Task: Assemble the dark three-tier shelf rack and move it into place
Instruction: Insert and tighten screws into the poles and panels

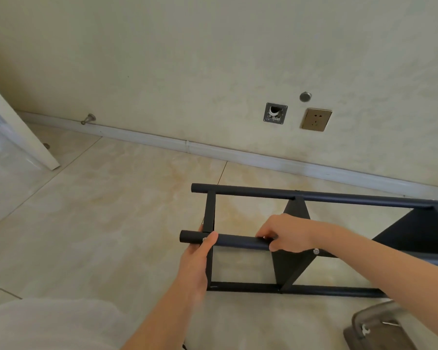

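Shelf rack (314,195), matte dark metal of round tubes and flat panels, sits turned on its side at the glossy beige tiled floor (111,210). The left hand (197,258) and right hand (286,233) both grip its near tube.

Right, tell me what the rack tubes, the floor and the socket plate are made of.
The rack tubes look like metal with a matte dark coating: round, even, screw heads. The floor is glossy beige tile, ceramic or stone-look: grout lines, reflections. The socket plate has a brassy gold finish; metal or plastic, cannot tell.
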`<state>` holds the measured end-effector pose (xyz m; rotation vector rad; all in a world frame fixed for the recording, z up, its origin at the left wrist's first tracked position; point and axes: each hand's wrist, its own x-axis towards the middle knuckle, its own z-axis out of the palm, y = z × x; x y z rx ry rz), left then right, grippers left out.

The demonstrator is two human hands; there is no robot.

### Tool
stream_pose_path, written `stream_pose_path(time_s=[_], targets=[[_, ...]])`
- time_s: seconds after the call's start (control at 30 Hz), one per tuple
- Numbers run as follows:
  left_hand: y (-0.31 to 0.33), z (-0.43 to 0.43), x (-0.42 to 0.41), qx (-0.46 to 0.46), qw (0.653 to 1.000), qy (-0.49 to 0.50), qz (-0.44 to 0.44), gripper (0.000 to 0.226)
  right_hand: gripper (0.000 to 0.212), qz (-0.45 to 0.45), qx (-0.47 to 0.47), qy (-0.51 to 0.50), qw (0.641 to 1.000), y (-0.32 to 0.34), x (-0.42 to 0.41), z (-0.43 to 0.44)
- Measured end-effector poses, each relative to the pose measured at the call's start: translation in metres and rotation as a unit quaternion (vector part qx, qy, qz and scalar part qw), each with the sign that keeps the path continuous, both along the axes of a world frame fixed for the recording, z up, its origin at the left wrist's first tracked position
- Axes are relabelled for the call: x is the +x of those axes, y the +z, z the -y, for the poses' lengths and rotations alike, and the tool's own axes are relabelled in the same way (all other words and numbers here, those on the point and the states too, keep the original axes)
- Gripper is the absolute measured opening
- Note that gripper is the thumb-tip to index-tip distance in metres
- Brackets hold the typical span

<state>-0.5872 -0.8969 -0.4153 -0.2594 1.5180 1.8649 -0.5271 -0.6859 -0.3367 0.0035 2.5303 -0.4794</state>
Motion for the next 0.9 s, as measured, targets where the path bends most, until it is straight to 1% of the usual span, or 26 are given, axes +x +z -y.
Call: stream_pose_path(time_s=[0.07,0.1,0.17,0.3,0.47,0.63,0.7,0.83,0.9], targets=[[0.013,-0.005,-0.005,-0.005,1.0,-0.001,-0.003,0.035,0.024,-0.008,-0.001,-0.002,1.0,0.011,-0.004,-0.004],[0.021,-0.008,-0.009,-0.009,1.0,-0.003,-0.009,0.039,0.025,-0.014,-0.002,-0.003,1.0,0.017,-0.005,-0.006],[0.036,-0.013,-0.016,-0.028,0.999,-0.004,-0.032,0.047,0.027,-0.031,-0.004,-0.009,0.999,0.028,-0.007,-0.009],[0.074,-0.02,-0.034,-0.049,0.996,-0.009,-0.079,0.051,0.031,-0.085,-0.018,-0.047,0.995,0.049,-0.01,-0.011],[0.133,-0.029,-0.064,-0.064,0.986,-0.033,-0.151,0.056,0.04,-0.154,-0.028,-0.1,0.983,0.083,-0.019,-0.014],[0.188,-0.044,-0.087,-0.064,0.975,-0.025,-0.21,0.06,0.043,-0.224,-0.028,-0.141,0.964,0.115,-0.029,-0.014],[0.209,-0.05,-0.093,-0.073,0.97,-0.023,-0.231,0.056,0.043,-0.248,-0.036,-0.16,0.955,0.125,-0.031,-0.013],[0.249,-0.061,-0.103,-0.093,0.958,-0.042,-0.268,0.036,0.043,-0.287,-0.076,-0.205,0.933,0.142,-0.032,-0.011],[0.268,-0.068,-0.107,-0.106,0.949,-0.054,-0.292,0.036,0.04,-0.308,-0.087,-0.212,0.923,0.149,-0.031,-0.01]])
